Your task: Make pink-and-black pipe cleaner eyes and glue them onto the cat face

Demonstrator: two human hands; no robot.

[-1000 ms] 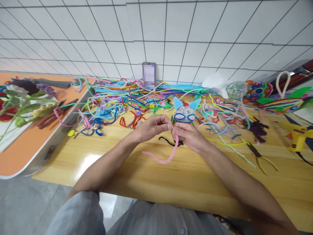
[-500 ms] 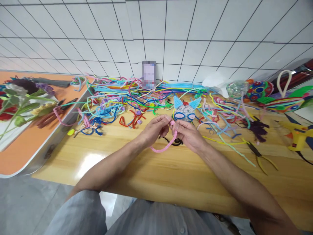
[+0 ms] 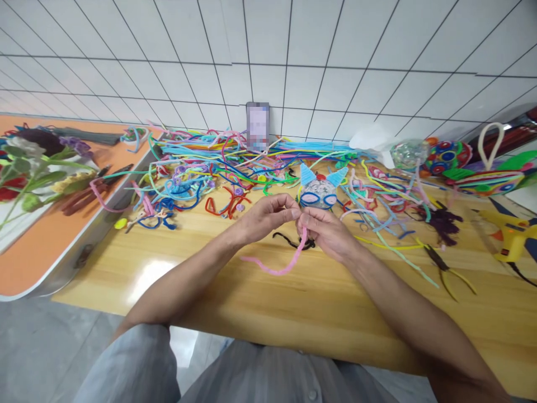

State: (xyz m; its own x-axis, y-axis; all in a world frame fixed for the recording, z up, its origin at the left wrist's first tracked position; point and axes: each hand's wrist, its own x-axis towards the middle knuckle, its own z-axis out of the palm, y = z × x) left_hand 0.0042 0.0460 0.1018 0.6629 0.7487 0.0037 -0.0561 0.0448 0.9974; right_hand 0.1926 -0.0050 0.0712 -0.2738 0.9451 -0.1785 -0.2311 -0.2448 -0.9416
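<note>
A pink pipe cleaner (image 3: 280, 272) is pinched at its upper end between my two hands, and its loose tail curves down and left over the table. My left hand (image 3: 271, 217) and my right hand (image 3: 323, 228) meet at the fingertips, which cover the gripped end. Just behind them stands a clear ball figure (image 3: 319, 187) with blue pointed ears and blue-ringed pink eyes. A black pipe cleaner (image 3: 286, 240) lies on the table beneath my hands, partly hidden by the pink one.
Many coloured pipe cleaners (image 3: 197, 146) spread along the wall. A phone (image 3: 257, 126) leans there. Pliers (image 3: 445, 268) and a yellow glue gun (image 3: 512, 238) lie to the right. On the left, an orange-topped case (image 3: 50, 243) holds flowers and tools.
The pink pipe cleaner's tail has swung out lower and further left, its loop now opened into a long curve. My fingers have shifted slightly at its upper end.
</note>
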